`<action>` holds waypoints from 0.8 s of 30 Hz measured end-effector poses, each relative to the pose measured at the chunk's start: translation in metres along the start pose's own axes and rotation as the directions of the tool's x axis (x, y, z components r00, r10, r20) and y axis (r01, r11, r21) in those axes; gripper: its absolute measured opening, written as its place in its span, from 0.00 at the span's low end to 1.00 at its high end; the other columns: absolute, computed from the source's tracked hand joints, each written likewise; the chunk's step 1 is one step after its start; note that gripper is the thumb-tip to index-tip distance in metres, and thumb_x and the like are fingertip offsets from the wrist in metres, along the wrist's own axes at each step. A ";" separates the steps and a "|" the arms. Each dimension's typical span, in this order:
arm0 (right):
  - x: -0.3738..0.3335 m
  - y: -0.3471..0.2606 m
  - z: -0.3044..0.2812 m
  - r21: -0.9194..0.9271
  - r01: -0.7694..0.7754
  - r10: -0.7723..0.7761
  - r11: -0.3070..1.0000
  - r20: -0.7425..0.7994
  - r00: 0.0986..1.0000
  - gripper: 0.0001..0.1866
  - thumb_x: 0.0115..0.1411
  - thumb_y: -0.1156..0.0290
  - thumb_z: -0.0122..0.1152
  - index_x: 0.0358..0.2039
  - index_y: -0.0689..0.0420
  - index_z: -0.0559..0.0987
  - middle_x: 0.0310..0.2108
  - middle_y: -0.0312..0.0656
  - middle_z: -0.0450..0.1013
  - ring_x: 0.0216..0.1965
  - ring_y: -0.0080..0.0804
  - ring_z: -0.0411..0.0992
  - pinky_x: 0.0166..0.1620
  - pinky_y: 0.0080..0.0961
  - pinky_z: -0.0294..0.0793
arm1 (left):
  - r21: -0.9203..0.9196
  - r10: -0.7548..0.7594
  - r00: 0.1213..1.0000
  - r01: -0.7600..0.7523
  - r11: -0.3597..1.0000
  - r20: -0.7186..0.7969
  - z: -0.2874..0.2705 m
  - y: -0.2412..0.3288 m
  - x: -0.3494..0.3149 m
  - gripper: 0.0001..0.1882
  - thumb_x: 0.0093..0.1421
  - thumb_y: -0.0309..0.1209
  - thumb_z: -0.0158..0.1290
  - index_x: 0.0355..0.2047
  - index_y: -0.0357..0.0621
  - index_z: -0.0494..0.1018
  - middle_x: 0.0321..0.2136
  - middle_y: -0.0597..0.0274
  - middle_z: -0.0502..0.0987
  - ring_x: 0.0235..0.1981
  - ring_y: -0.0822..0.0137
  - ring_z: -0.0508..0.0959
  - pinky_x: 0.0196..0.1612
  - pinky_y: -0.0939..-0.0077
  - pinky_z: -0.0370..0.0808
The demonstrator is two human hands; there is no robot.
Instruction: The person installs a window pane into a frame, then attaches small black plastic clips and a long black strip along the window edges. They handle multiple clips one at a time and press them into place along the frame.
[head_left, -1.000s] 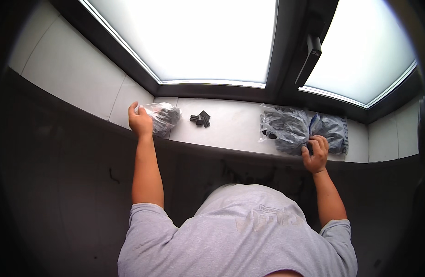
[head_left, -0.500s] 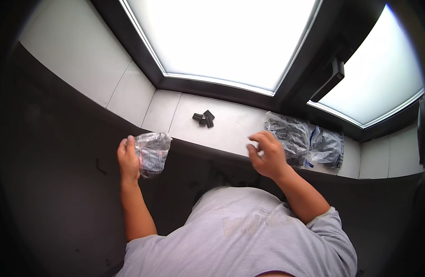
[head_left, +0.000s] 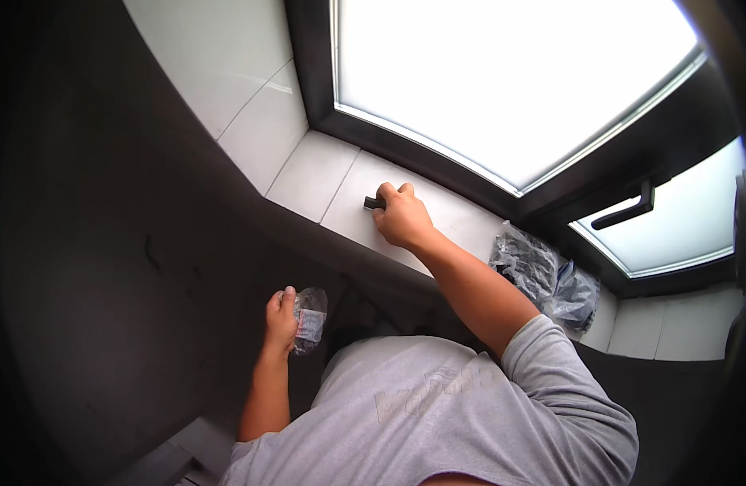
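My left hand [head_left: 281, 320] grips a small clear plastic bag [head_left: 310, 321] with dark contents and a pale label showing through. It hangs low, apart from the sill and near my body. On the white tiled windowsill [head_left: 348, 198], the fingers of my right hand [head_left: 403, 215] are curled around small black block-like pieces. One black piece [head_left: 373, 202] pokes out at the left of the fingertips. The hand hides whatever else lies beneath it, so how many pieces it grips cannot be made out.
Two clear plastic bags of dark items lie on the sill to the right, a larger one [head_left: 525, 261] and another [head_left: 575, 296] beside it. A black window frame with a handle [head_left: 628, 212] rises behind. A tiled side wall [head_left: 263, 138] borders the sill's left end.
My right hand has moved left from beside the bags to the black pieces and closed on them. My left hand has lowered the bag toward my body. The view has turned.
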State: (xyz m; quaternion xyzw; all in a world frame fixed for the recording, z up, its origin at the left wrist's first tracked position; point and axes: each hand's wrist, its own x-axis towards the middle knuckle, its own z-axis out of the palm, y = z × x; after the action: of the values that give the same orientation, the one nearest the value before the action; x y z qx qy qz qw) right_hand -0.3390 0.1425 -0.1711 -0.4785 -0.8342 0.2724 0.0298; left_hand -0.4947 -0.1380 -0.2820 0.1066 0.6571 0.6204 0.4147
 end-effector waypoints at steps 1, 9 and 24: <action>0.000 0.002 -0.002 0.038 0.014 -0.014 0.999 0.001 1.000 0.17 0.62 0.67 0.62 0.50 0.56 0.75 0.51 0.59 0.69 0.44 0.58 0.77 0.47 0.45 0.80 | 0.000 -0.018 1.000 0.018 1.000 0.007 0.006 0.004 -0.002 0.18 0.74 0.41 0.50 0.28 0.47 0.69 0.22 0.73 0.70 0.21 0.80 0.68 0.24 0.78 0.67; -0.027 0.008 -0.010 0.446 0.026 -0.082 0.895 0.107 0.991 0.14 0.58 0.69 0.69 0.42 0.59 0.77 0.31 0.36 0.71 0.27 0.23 0.68 0.30 0.26 0.70 | -0.430 -0.134 0.948 0.254 0.867 0.289 0.066 0.021 0.018 0.09 0.73 0.28 0.48 0.48 0.41 0.76 0.39 0.60 0.79 0.39 0.68 0.81 0.44 0.69 0.81; -0.137 -0.020 0.040 0.045 0.650 -0.641 0.758 -0.133 0.756 0.16 0.57 0.68 0.65 0.45 0.51 0.74 0.40 0.48 0.71 0.32 0.46 0.80 0.34 0.39 0.81 | -0.595 0.055 0.663 0.628 0.501 0.747 0.103 0.022 -0.027 0.21 0.70 0.41 0.38 0.49 0.39 0.73 0.46 0.54 0.78 0.50 0.57 0.78 0.57 0.61 0.75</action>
State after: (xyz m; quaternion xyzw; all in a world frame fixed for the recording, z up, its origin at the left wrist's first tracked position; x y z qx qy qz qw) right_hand -0.2929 0.0057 -0.1667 -0.1738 -0.9322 0.2553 0.1888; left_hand -0.4162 -0.0758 -0.2393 -0.0011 0.0940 0.6772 0.7298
